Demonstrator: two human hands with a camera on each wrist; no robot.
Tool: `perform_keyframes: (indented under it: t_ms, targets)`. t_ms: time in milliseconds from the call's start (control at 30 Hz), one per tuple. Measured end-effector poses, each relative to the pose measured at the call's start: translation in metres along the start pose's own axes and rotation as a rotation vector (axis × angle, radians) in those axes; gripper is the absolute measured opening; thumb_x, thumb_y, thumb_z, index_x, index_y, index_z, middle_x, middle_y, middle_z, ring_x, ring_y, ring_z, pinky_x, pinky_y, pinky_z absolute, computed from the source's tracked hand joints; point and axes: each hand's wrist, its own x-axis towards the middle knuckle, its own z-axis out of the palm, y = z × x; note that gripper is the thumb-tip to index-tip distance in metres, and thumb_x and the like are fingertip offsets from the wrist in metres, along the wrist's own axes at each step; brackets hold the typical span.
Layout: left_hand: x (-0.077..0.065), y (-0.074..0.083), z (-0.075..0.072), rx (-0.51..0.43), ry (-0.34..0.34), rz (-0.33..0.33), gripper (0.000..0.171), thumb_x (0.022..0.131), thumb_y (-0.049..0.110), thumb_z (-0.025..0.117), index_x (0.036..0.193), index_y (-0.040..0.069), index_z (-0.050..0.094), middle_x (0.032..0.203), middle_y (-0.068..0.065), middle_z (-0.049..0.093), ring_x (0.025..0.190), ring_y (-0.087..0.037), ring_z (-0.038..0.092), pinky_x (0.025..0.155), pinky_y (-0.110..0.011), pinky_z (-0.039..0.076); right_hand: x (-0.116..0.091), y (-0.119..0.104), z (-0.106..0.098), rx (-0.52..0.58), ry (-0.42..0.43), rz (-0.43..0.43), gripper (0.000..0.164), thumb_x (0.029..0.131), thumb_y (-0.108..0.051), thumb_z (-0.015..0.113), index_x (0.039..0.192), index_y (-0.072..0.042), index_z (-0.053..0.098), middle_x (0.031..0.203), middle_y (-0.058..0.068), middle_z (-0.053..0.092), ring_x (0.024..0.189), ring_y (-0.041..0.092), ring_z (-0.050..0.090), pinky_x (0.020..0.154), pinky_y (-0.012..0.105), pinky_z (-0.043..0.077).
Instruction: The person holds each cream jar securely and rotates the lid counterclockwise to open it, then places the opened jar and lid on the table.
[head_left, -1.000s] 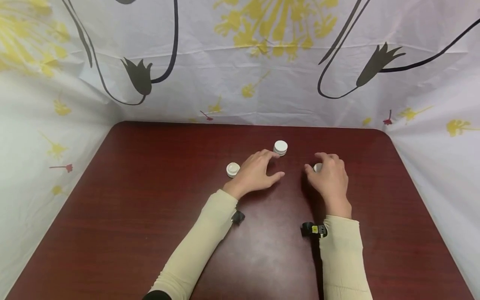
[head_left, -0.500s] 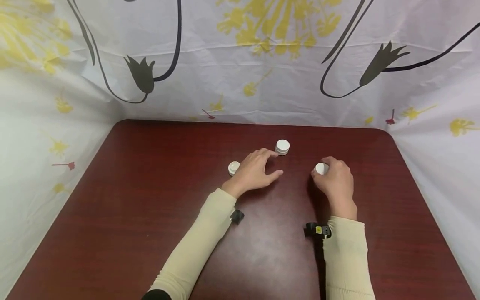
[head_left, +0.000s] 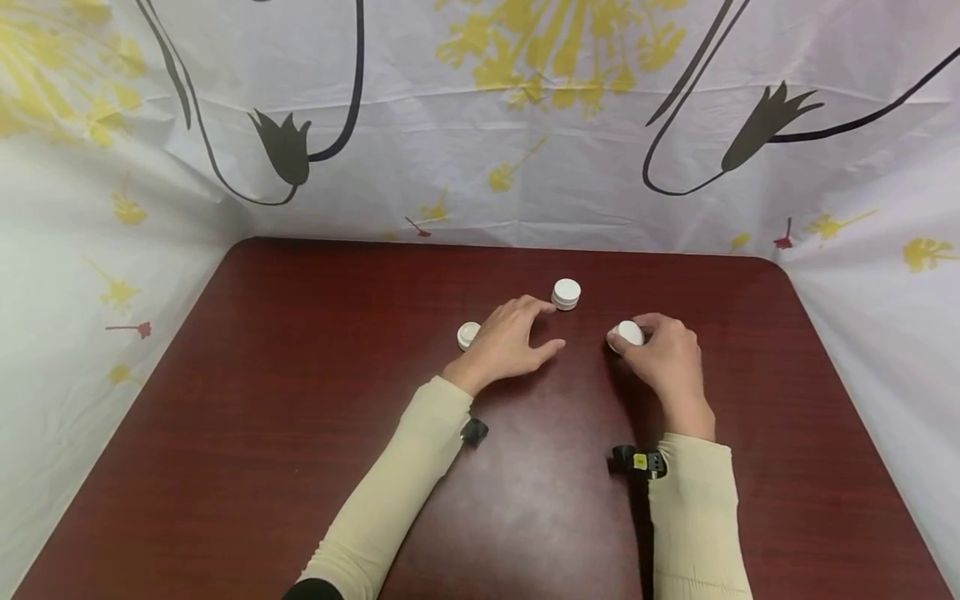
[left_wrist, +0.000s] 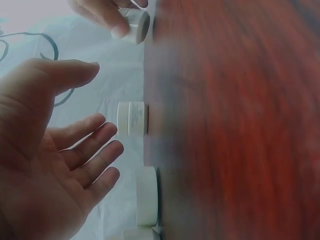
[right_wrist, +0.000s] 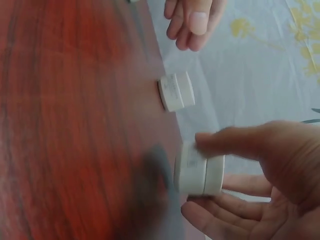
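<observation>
My right hand (head_left: 667, 358) pinches a small white lidded jar (right_wrist: 192, 170) between thumb and fingers, close over the tabletop at the right. The left hand (head_left: 506, 346) hovers with fingers spread and thumb apart, holding nothing. Just beyond its fingertips stands a second white jar (head_left: 566, 293), upright with its lid on; its printed side shows in the left wrist view (left_wrist: 132, 119). A round white piece with a recessed top (head_left: 468, 335) lies left of the left hand, partly covered by it. Low in the left wrist view, a plain white disc-like piece (left_wrist: 147, 196) rests on the table beside another white piece (left_wrist: 142, 234).
The dark red wooden table (head_left: 300, 400) has rounded far corners. A white cloth with yellow and grey flower prints (head_left: 420, 133) hangs behind it and along both sides. Black wrist straps with small cameras (head_left: 633, 460) sit at both cuffs.
My right hand has tightened its fingers round the jar, drawn slightly right, then brought the jar a little left, with its lid now showing more. The left hand stays in place.
</observation>
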Motion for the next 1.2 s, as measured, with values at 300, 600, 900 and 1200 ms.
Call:
perform_keyframes:
  t_ms: [300, 600, 900, 1200]
  targets:
    - [-0.001, 0.001, 0.000, 0.003, 0.007, 0.012, 0.060, 0.100, 0.047, 0.069, 0.150, 0.015, 0.057, 0.148, -0.003, 0.063, 0.142, -0.024, 0.055, 0.122, -0.042, 0.040, 0.000, -0.007, 0.005, -0.002, -0.076, -0.030, 0.043, 0.093, -0.047, 0.076, 0.117, -0.011, 0.078, 0.104, 0.013, 0.081, 0.096, 0.035, 0.073, 0.072, 0.041, 0.050]
    - [-0.003, 0.002, -0.001, -0.058, -0.015, 0.028, 0.064, 0.100, 0.049, 0.070, 0.150, 0.012, 0.057, 0.148, -0.004, 0.061, 0.142, -0.022, 0.055, 0.120, -0.042, 0.045, -0.002, -0.017, 0.013, 0.007, -0.070, -0.072, 0.050, 0.094, -0.057, 0.073, 0.113, -0.011, 0.079, 0.105, 0.012, 0.082, 0.098, 0.032, 0.076, 0.078, 0.048, 0.055]
    - [-0.005, 0.002, -0.002, -0.068, -0.017, 0.025, 0.065, 0.098, 0.051, 0.071, 0.150, 0.014, 0.057, 0.149, -0.003, 0.061, 0.142, -0.021, 0.054, 0.119, -0.042, 0.047, -0.001, -0.024, 0.022, 0.028, -0.080, -0.108, 0.058, 0.092, -0.069, 0.069, 0.109, -0.014, 0.078, 0.102, 0.008, 0.083, 0.095, 0.026, 0.077, 0.082, 0.048, 0.056]
    - [-0.003, 0.000, -0.002, -0.055, -0.010, 0.058, 0.057, 0.096, 0.049, 0.075, 0.141, 0.014, 0.064, 0.139, -0.002, 0.068, 0.134, -0.021, 0.061, 0.116, -0.040, 0.049, 0.001, -0.032, 0.032, 0.019, -0.066, -0.145, 0.055, 0.092, -0.072, 0.066, 0.101, -0.019, 0.078, 0.095, 0.002, 0.082, 0.089, 0.022, 0.075, 0.077, 0.043, 0.054]
